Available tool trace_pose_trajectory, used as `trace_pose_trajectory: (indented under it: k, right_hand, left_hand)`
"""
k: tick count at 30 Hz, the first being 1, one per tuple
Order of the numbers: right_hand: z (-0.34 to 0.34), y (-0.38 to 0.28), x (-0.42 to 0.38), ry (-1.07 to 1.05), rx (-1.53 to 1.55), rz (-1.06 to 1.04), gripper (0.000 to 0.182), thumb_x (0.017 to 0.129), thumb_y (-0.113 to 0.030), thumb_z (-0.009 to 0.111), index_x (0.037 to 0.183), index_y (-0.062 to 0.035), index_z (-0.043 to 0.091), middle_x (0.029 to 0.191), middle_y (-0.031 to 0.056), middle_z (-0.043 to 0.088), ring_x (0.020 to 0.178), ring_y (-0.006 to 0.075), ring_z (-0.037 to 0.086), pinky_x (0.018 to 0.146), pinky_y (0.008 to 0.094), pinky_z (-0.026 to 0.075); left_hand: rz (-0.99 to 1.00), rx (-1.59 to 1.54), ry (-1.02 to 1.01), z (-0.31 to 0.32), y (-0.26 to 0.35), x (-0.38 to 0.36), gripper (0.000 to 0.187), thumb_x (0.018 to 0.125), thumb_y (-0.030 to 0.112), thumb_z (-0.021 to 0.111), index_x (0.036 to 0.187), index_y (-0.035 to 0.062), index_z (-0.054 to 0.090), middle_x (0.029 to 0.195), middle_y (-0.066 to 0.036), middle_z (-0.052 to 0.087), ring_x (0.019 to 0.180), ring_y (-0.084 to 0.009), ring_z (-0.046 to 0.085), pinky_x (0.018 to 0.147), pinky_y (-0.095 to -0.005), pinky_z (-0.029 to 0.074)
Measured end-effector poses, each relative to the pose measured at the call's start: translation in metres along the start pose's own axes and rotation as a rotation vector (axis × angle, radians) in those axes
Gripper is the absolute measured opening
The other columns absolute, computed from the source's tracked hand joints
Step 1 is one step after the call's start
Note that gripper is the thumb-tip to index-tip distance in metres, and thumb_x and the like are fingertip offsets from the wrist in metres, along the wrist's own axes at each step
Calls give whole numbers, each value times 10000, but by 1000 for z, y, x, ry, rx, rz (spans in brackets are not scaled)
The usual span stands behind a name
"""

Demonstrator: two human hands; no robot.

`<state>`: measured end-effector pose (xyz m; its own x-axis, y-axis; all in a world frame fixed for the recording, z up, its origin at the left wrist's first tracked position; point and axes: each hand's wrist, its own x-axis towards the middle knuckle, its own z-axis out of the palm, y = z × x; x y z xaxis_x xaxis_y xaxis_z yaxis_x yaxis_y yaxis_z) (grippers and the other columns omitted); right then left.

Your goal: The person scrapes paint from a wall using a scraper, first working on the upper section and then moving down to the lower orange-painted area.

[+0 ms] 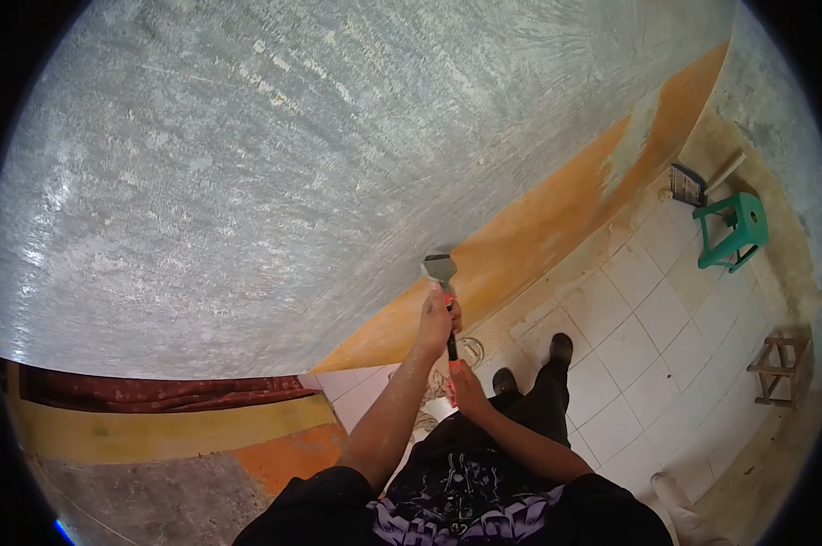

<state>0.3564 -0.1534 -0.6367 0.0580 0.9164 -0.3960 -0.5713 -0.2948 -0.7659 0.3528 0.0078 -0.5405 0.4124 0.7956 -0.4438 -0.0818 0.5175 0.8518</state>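
Both hands are closed around a long-handled scraper (441,269) with a wide metal head and a red and black handle. My left hand (435,322) wraps the handle just below the head. Lower down, my right hand (469,391) grips the red end of the handle. The blade lies at the wall (283,200), close to where its grey, rough, streaked surface meets an orange painted band (529,227).
A green plastic stool (747,221) and a small wooden stool (779,370) stand on the white tiled floor (634,341) at right. Behind the green stool is a dark slatted object (688,185). A dark red curtain (156,393) hangs at left. Debris lies along the wall's foot.
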Motion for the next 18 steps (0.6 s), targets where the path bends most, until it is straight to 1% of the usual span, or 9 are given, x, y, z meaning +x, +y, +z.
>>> trace_pose_trajectory:
  k: [1, 3, 6, 8, 9, 12, 13, 15, 18]
  right_hand:
    - [3, -4, -2, -44, 21, -28, 345, 1059, -441, 386, 924, -123, 400, 613, 4, 395, 460, 89, 391, 417, 259, 371]
    - [-2, -10, 3, -20, 20, -43, 344, 1059, -437, 389, 921, -122, 400, 617, 3, 399, 464, 89, 396, 417, 259, 368]
    - [-3, -11, 0, 16, 27, -42, 352, 1058, -442, 391, 923, -116, 401, 613, 1, 397, 460, 90, 398, 417, 257, 359]
    - [-1, -15, 1, 28, 39, -27, 358, 1057, -446, 390, 924, -114, 404, 608, 3, 399, 453, 92, 396, 414, 258, 356]
    - [-1, -12, 0, -13, -34, -42, 350, 1056, -441, 396, 932, -114, 407, 626, 6, 412, 455, 92, 398, 414, 259, 356]
    - [1, -6, 0, -3, 60, -20, 291, 1059, -392, 412, 958, -121, 444, 651, -9, 442, 478, 72, 431, 425, 250, 385]
    - [-3, -8, 4, 6, 19, -55, 314, 1055, -417, 416, 965, -117, 441, 653, -4, 451, 473, 78, 436, 419, 251, 386]
    - [-7, -17, 6, 26, 32, -38, 321, 1053, -424, 418, 971, -115, 438, 656, -3, 454, 474, 78, 437, 418, 250, 386]
    - [-5, -19, 4, 16, 9, -31, 361, 1051, -460, 394, 944, -115, 412, 646, 3, 422, 481, 93, 421, 430, 250, 383]
  left_hand:
    - [-14, -17, -15, -7, 0, -2, 456, 1046, 557, 287, 949, 139, 443, 589, 32, 342, 450, -76, 292, 429, -256, 264]
    - [-40, -9, -28, -4, -1, 6, 460, 1043, 562, 294, 968, 136, 451, 594, 32, 346, 452, -76, 295, 430, -254, 267]
    - [22, 24, -6, 7, -5, 11, 471, 1039, 570, 300, 980, 131, 458, 594, 31, 343, 450, -75, 296, 431, -254, 270]
    - [-6, 9, -11, 4, 1, 7, 471, 1032, 589, 302, 960, 150, 456, 584, 42, 316, 452, -74, 278, 443, -255, 265]
    - [-21, 0, -13, 2, 2, 4, 472, 1028, 599, 303, 951, 159, 455, 578, 47, 302, 454, -74, 270, 449, -255, 263]
    - [-39, -10, -48, -1, 5, 4, 470, 1031, 592, 310, 955, 153, 459, 581, 39, 312, 459, -80, 277, 450, -262, 275]
    - [-21, 22, -46, 4, 6, 7, 480, 1025, 603, 311, 955, 152, 459, 580, 40, 310, 459, -80, 276, 450, -263, 278]
    - [19, 76, -44, 22, 7, 19, 501, 1015, 625, 312, 955, 149, 459, 578, 41, 307, 458, -81, 274, 451, -266, 283]
    - [-4, 36, -33, 15, 5, 14, 515, 1007, 639, 313, 960, 147, 459, 578, 40, 313, 461, -80, 281, 451, -266, 287]
